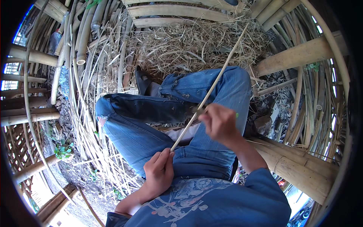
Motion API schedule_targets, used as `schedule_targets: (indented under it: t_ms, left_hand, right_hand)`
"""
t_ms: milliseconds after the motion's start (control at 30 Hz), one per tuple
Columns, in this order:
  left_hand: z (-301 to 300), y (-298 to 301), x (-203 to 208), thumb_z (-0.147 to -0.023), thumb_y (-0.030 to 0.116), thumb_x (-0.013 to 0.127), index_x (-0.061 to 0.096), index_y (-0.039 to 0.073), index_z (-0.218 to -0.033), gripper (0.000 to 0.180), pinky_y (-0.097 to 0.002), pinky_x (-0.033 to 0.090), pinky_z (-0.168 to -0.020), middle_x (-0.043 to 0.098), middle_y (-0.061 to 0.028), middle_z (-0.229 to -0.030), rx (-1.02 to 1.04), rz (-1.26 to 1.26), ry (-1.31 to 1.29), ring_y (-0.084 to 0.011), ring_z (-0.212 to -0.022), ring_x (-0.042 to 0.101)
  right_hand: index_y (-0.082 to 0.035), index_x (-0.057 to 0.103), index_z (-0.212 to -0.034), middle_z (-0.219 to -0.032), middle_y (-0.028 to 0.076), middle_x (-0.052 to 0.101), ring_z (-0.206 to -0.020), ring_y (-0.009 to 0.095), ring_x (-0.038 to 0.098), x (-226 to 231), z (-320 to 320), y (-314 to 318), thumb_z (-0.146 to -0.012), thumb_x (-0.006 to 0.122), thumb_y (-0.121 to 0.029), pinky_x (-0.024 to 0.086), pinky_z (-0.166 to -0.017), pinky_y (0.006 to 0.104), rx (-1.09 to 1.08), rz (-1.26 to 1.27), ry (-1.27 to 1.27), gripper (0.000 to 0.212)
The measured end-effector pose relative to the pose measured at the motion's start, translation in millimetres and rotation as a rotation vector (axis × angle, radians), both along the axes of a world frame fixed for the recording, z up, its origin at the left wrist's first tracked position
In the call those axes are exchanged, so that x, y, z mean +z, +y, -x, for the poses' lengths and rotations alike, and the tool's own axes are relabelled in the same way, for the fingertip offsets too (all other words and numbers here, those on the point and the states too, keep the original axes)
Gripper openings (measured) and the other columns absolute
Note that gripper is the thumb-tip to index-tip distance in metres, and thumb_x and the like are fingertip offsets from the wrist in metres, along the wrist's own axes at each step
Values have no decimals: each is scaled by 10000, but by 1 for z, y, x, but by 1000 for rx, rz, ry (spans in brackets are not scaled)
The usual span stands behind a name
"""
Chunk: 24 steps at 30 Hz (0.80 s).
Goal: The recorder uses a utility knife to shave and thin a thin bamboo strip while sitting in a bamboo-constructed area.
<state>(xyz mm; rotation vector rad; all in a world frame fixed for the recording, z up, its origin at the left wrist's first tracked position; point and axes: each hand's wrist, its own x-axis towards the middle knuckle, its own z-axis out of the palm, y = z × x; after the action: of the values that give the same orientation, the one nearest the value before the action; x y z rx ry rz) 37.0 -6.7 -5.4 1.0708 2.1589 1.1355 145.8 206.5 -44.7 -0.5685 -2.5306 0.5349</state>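
A long, pale bamboo strip (219,76) slants from my lap across my crossed legs toward the far right. Its near end is pinched in the closed fingers of my left hand (159,172), close to my waist. My right hand (221,124) is closed around a knife, whose handle is hidden in the fist. The knife's dark blade (195,111) lies against the strip about midway between my left hand and my knee. A black covering (149,109) lies over one shin of my blue jeans.
Bamboo shavings (177,47) cover the ground ahead, below a slatted bamboo bench (181,11). Long thin strips (89,113) lie along my left. Thick bamboo poles (298,166) stand close by my right side, and another pole (295,55) juts in at the far right.
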Motion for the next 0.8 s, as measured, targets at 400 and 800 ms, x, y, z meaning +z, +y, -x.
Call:
schedule_targets:
  t_ms: [400,800]
  left_hand:
    - [-7,-3,0,-855,-53,626,641,-52,-948,93,-312,393,-468,529,-131,-637,-21,-36,-33,-225,-492,507]
    - [-5,-5,6,-858,-50,622,639,-40,-934,79,-317,408,-476,532,-135,-631,-40,-26,-47,-236,-500,521]
  right_hand:
    - [-70,483,-693,-544,80,511,-456,276,552,-3,-2,42,-936,578,-319,414,-415,372,-187,-5,-48,361]
    - [-54,508,-724,-530,117,518,-464,305,564,-6,-8,82,-961,542,-276,418,-439,393,-286,58,-16,326]
